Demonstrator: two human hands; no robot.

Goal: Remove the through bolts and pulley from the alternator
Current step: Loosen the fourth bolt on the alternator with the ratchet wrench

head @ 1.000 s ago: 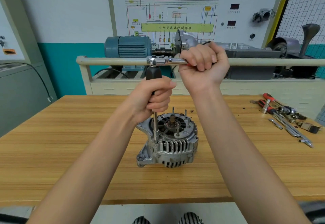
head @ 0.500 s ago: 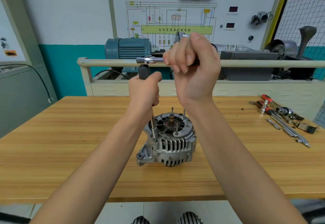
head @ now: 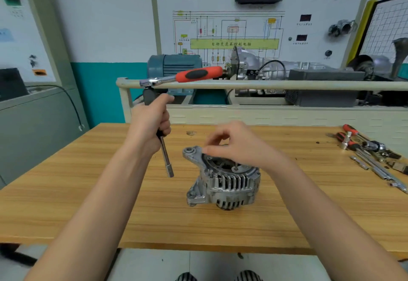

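Note:
A silver alternator (head: 227,183) stands on the wooden table (head: 88,192), open end up, with thin bolts sticking out of its top. My left hand (head: 151,126) grips the black shaft of a ratchet wrench (head: 198,74) with a red and black handle. Its long socket extension (head: 167,161) hangs in the air to the left of the alternator, touching nothing. My right hand (head: 234,144) hovers over the alternator's top with fingers curled toward the bolts. Whether the fingers pinch a bolt cannot be made out.
Several loose tools (head: 371,152), screwdrivers, extensions and sockets, lie at the table's right edge. Behind the table runs a cream rail (head: 287,85) with a blue motor (head: 174,66) and a transmission rig. A wiring diagram board hangs on the wall.
My right hand let go of the ratchet handle and dropped down to the alternator's top. My left hand lifted the wrench and extension off the bolt and swung them to the left.

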